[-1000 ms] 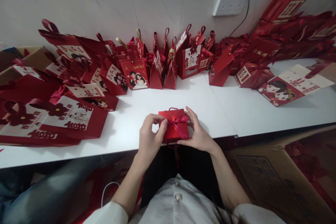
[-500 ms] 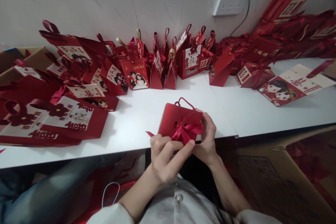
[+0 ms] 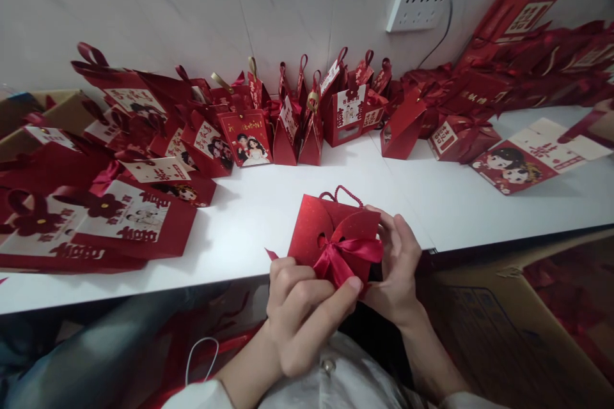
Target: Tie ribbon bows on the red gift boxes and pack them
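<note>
Between my hands, over the table's front edge, is a small red gift box [image 3: 307, 220] with scalloped flaps and a twisted cord handle. A satin ribbon [image 3: 355, 246] is tied in a bow on its face. My left hand [image 3: 307, 313] is closed at the box's near left edge, its thumb pressing by the ribbon's tails; its fingertips are partly hidden. My right hand [image 3: 398, 268] grips the box's right side, with some fingers behind it.
The white table [image 3: 249, 223] bears several red gift boxes [image 3: 247, 134] along the wall. A power strip [image 3: 416, 7] is on the wall. A cardboard box [image 3: 470, 319] stands below at right. Another person's hand [image 3: 603, 121] holds a printed box [image 3: 520, 156] at the right edge.
The gift box has turned and tilted slightly, showing more of its face. My right hand has shifted a little to the right, its fingers a bit more spread.
</note>
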A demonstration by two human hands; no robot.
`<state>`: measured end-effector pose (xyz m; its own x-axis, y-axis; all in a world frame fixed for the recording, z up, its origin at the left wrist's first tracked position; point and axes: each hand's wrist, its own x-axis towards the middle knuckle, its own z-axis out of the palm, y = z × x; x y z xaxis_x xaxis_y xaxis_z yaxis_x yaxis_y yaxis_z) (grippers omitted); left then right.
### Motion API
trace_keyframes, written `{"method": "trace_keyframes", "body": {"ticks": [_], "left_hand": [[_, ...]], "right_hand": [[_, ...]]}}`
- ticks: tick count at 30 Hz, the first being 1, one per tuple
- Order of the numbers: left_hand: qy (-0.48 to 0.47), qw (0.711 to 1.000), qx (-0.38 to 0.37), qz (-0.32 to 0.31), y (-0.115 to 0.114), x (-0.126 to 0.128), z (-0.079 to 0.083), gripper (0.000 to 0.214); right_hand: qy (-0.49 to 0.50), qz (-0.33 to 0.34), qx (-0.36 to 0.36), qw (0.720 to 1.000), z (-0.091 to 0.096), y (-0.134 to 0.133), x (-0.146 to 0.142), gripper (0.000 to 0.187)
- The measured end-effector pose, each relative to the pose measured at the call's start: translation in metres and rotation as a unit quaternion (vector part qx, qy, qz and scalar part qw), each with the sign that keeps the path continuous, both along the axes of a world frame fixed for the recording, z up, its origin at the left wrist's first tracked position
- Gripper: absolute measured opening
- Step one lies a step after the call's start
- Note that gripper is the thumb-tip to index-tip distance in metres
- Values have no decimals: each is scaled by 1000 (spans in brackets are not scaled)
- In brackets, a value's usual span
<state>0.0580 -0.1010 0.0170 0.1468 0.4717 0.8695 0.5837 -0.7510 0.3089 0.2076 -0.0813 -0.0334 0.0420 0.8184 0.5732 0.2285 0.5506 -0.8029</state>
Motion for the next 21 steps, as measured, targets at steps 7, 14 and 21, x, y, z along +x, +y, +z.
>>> {"method": "trace_keyframes", "body": {"ticks": [7,14,21], "left_hand": [[-38,998,-42,33,-15,10,29,10],[-39,997,-59,25,-23,12,36,6],[-47,997,-65,-4,-25,15,37,8]], "right_hand": [[-27,-7,32,999,18,-8,5,91],[-24,-28,59,998,20,-11,6,82],[-6,-27,89,996,18,-11,7,79]]}}
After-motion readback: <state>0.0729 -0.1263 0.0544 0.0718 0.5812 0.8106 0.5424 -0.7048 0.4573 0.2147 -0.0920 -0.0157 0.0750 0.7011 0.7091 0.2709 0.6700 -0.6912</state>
